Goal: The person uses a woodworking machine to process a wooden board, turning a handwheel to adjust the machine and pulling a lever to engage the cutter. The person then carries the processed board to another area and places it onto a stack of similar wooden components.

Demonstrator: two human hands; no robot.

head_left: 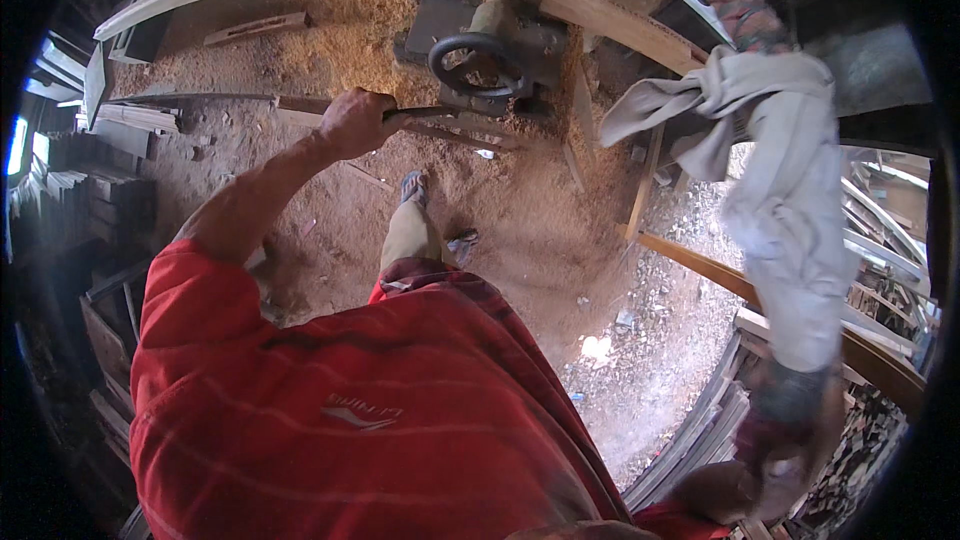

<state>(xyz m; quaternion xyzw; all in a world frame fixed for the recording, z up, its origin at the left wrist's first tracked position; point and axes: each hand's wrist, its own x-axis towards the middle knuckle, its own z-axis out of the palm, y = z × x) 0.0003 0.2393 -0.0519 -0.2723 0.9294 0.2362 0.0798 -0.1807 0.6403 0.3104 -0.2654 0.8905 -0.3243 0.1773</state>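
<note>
Your left hand [355, 123] closes round the dark handle [420, 112], near the handwheel [485, 92]. Your right hand [788, 462] blurs near the cloth's [795, 140] lower end; its hold cannot be told. A slipping grip could bruise knuckles; loose cloth might snag.

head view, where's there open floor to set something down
Most open: dusty reddish-brown floor, bordered by the beige-trousered leg and long brown wooden beam. Crowded: around the black round handwheel, the dark bar-like handle in the left hand, and pale timber strips at the right edge.
</note>
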